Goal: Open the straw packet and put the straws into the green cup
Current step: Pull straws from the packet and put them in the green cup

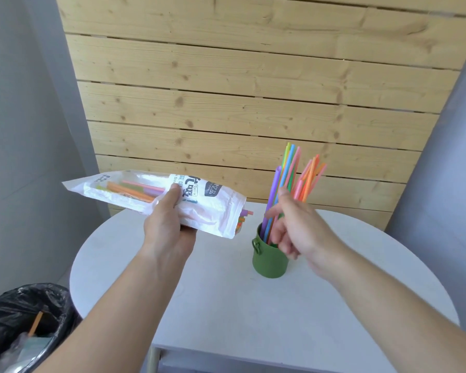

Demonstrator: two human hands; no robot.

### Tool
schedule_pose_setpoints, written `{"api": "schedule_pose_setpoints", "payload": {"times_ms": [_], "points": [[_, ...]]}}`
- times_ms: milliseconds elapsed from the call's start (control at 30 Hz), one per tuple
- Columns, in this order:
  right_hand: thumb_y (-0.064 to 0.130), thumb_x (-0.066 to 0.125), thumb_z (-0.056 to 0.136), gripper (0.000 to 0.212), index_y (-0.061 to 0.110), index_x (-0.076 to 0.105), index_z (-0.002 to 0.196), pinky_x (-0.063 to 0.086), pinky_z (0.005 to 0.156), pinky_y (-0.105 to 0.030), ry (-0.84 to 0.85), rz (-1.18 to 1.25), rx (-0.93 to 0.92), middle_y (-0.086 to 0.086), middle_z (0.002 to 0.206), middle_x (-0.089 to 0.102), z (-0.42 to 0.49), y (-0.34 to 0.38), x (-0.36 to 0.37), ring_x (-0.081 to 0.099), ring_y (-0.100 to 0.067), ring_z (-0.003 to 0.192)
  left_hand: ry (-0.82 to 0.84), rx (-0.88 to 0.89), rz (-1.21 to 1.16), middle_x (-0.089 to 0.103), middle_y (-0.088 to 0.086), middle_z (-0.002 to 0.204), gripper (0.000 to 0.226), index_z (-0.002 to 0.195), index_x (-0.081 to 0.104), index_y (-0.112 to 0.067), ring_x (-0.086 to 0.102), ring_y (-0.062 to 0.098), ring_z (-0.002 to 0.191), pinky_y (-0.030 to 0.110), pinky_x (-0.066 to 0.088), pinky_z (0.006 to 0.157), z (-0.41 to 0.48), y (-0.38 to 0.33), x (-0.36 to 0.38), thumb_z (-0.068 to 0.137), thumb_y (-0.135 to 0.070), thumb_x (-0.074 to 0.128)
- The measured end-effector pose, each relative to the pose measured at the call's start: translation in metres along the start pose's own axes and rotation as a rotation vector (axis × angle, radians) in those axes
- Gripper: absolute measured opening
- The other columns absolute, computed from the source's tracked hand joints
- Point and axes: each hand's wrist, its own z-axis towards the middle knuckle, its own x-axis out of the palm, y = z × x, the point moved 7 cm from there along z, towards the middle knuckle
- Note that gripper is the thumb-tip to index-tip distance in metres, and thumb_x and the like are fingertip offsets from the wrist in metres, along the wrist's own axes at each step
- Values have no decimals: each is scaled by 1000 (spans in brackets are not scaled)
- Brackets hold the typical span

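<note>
Head view, looking down over both forearms. Left hand [164,219] grasps the packet [213,208] from below, thumb [172,193] laid across its printed top face and the other fingers hidden beneath it. The packet is held nearly level in the air above the left part of the table [226,305], touching nothing else. Its open mouth faces right, toward the cup [269,262], and lies just beside the cup's rim but apart from it. Several coloured straw ends [244,214] stick out of that mouth; more straws show through the clear window [135,188] near the closed left end.

The green cup stands upright on the table, right of centre, a small handle on its left side. A bundle of straws [288,170] stands in it, purple, blue, pink, orange and green, fanning out upward and leaning slightly to the right.

Right hand [299,224] hovers over the cup's right rim, in front of the straws' lower halves. It is blurred; its fingers are spread and loose, grasping nothing that shows. Whether it touches the straws cannot be told.

Behind the table rises a wooden panel [226,90]. At lower left stands a bin [24,319] lined with a black bag.
</note>
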Motion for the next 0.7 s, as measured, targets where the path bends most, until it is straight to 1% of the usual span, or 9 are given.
{"api": "schedule_pose_setpoints", "payload": {"times_ms": [67, 133, 167, 200, 267, 367, 500, 600, 700], "points": [[65, 28, 100, 67, 8, 64, 102, 29, 42, -21, 61, 174, 183, -5, 53, 56, -6, -23, 23, 42, -18, 38, 19, 25, 48, 74, 16, 131, 38, 136, 62, -1, 76, 30, 114, 52, 57, 105, -3, -2, 3, 102, -16, 68], [67, 27, 98, 69, 8, 63, 97, 28, 42, -20, 88, 302, 301, -7, 54, 56, -12, -36, 41, 41, -19, 39, 37, 61, 103, 75, 14, 120, 24, 122, 66, -6, 76, 28, 104, 48, 59, 103, -8, -4, 7, 101, -16, 69], [67, 27, 98, 68, 9, 62, 92, 28, 42, -19, 94, 354, 339, -7, 54, 55, -14, -39, 47, 40, -19, 39, 52, 78, 121, 75, 15, 117, 21, 119, 67, -6, 76, 27, 101, 46, 61, 100, -11, -6, 11, 101, -16, 70], [67, 27, 98, 66, 11, 60, 88, 27, 42, -18, 94, 406, 366, -7, 53, 54, -15, -41, 52, 38, -19, 38, 69, 98, 141, 75, 15, 116, 23, 120, 67, -5, 76, 27, 100, 43, 62, 97, -13, -7, 15, 101, -16, 70], [65, 29, 99, 59, 14, 55, 86, 25, 41, -18, 83, 513, 396, -5, 51, 51, -15, -41, 56, 35, -17, 37, 107, 148, 191, 74, 18, 115, 36, 131, 65, 3, 77, 30, 102, 41, 63, 91, -17, -11, 23, 100, -15, 70], [58, 34, 100, 47, 19, 44, 77, 20, 40, -18, 63, 602, 380, 0, 45, 44, -14, -39, 58, 30, -16, 37, 142, 209, 234, 72, 14, 109, 46, 139, 59, 7, 75, 28, 99, 39, 62, 87, -22, -14, 31, 100, -14, 71], [35, 45, 100, 41, 21, 41, 61, 16, 42, -20, 75, 590, 308, 4, 45, 37, -12, -35, 59, 25, -15, 41, 138, 225, 227, 73, 11, 108, 48, 140, 59, 6, 75, 27, 99, 43, 61, 92, -22, -15, 32, 98, -13, 73], [26, 50, 96, 37, 22, 43, 61, 15, 41, -21, 43, 540, 261, 8, 44, 38, -10, -34, 56, 22, -14, 41, 107, 172, 203, 74, 11, 108, 38, 134, 63, 4, 77, 25, 96, 42, 62, 92, -19, -10, 25, 100, -12, 71], [28, 47, 100, 32, 18, 43, 70, 18, 40, -19, -22, 459, 166, 6, 49, 38, -6, -31, 48, 22, -12, 36, 33, 60, 159, 77, 11, 112, 24, 122, 67, -5, 78, 22, 92, 38, 65, 90, -14, 1, 13, 100, -12, 71]]}}
